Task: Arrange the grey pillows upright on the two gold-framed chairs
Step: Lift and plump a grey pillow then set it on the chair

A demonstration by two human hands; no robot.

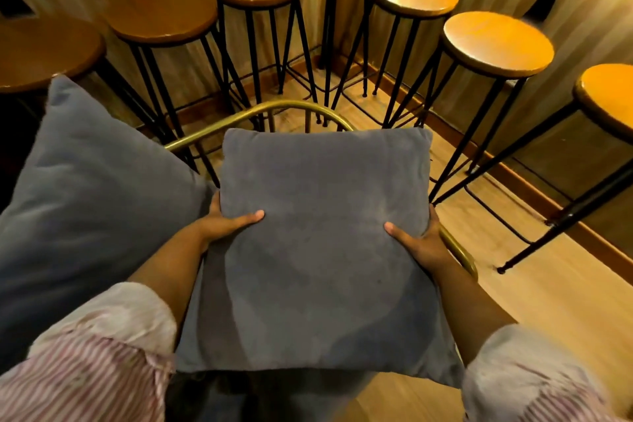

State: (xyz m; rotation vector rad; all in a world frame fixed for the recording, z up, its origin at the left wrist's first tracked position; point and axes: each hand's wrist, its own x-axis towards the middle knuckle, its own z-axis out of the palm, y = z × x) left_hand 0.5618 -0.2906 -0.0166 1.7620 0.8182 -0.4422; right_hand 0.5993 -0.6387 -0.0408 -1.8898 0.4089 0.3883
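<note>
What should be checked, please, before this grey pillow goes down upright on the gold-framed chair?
1. Both hands gripping: left hand and right hand hold opposite edges of the held grey pillow, thumbs on top. Ok.
2. Pillow upright: it lies nearly flat, face up. Not ok.
3. Chair located: the gold chair frame curves just behind and beside the pillow. Ok.
4. Seat free: hidden under the pillow. Cannot tell.
5. Second grey pillow: stands at the left, but its support is hidden. Cannot tell.
6. Bar stools: stand apart behind the frame. Ok.
</note>
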